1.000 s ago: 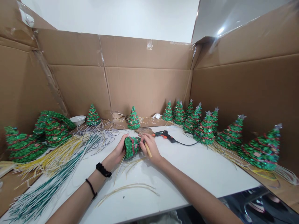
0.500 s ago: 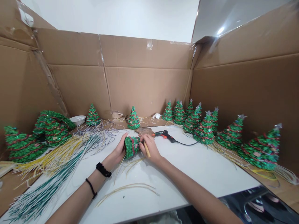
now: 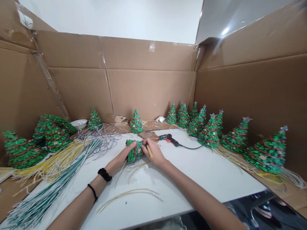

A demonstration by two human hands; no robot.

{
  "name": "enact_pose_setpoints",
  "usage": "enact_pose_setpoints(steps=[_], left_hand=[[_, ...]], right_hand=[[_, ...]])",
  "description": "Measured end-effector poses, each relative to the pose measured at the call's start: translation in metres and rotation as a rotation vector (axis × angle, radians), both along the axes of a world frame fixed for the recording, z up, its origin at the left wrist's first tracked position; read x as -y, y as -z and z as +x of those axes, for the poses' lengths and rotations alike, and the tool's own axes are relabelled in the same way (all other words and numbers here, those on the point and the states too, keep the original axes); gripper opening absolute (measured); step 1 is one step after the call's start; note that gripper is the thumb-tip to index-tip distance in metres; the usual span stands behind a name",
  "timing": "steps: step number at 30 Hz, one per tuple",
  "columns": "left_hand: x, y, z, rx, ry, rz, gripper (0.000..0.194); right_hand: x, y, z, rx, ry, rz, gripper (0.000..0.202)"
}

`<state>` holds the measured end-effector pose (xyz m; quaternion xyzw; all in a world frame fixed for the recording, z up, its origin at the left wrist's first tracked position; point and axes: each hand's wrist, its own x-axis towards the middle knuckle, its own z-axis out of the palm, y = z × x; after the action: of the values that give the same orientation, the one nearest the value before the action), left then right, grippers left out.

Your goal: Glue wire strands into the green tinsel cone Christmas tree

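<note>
- At far left, a bundle of long green and white plastic strips (image 3: 45, 195) is laid across the white tabletop (image 3: 203, 172), with yellow strips (image 3: 55, 163) beside it and finished glittery green trees (image 3: 54, 131) behind.
- The left hand (image 3: 123, 155) is closed around the base end of a small green sequinned cone tree with red trim (image 3: 134, 150), which is held on its side at the centre of the table, just above the surface.
- The right hand (image 3: 153, 151) is pressed against the tree's tip end; a thin tan wooden stick (image 3: 149, 151) is gripped between its fingers.
- The step is judged to be work on the tree's tip; a steady hold and careful aiming of the stick are called for.
- An orange and black glue gun (image 3: 168, 138) is lying just beyond, untouched.
- A row of star-topped green trees (image 3: 211, 132) is lined up along the right cardboard wall (image 3: 251, 92).
</note>
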<state>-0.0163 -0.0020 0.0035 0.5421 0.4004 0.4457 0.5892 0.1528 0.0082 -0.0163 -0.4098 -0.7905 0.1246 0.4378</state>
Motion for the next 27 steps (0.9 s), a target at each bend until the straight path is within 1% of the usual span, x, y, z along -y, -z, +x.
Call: enact_pose_setpoints(steps=[3, 6, 9, 13, 16, 19, 22, 25, 27], left_hand=[[0.001, 0.004, 0.001, -0.303, -0.090, 0.227, 0.036], [0.001, 0.006, 0.000, -0.590, -0.165, 0.416, 0.039], [0.003, 0.006, 0.001, -0.715, -0.153, 0.548, 0.036], [0.006, 0.005, 0.003, -0.742, -0.097, 0.623, 0.033], [0.006, 0.006, 0.004, -0.715, -0.082, 0.599, 0.036], [0.005, 0.007, 0.003, -0.696, -0.109, 0.576, 0.039], [0.004, 0.009, 0.003, -0.672, -0.122, 0.578, 0.040], [0.004, 0.009, 0.004, -0.585, -0.152, 0.514, 0.042], [0.004, 0.007, 0.005, -0.519, -0.233, 0.447, 0.045]], right_hand=[[-0.001, 0.000, 0.001, -0.006, 0.022, -0.042, 0.009], [-0.005, 0.001, 0.004, -0.034, 0.029, -0.062, 0.012], [-0.010, 0.004, 0.007, -0.081, 0.036, -0.054, 0.018], [-0.014, 0.008, 0.011, -0.180, 0.026, -0.034, 0.022], [-0.014, 0.007, 0.013, -0.212, 0.058, -0.027, 0.021], [-0.014, 0.004, 0.015, -0.270, 0.114, -0.038, 0.018], [-0.015, 0.002, 0.019, -0.368, 0.141, -0.043, 0.017], [-0.014, 0.000, 0.020, -0.430, 0.104, -0.047, 0.018], [-0.013, -0.002, 0.019, -0.453, 0.061, -0.067, 0.019]])
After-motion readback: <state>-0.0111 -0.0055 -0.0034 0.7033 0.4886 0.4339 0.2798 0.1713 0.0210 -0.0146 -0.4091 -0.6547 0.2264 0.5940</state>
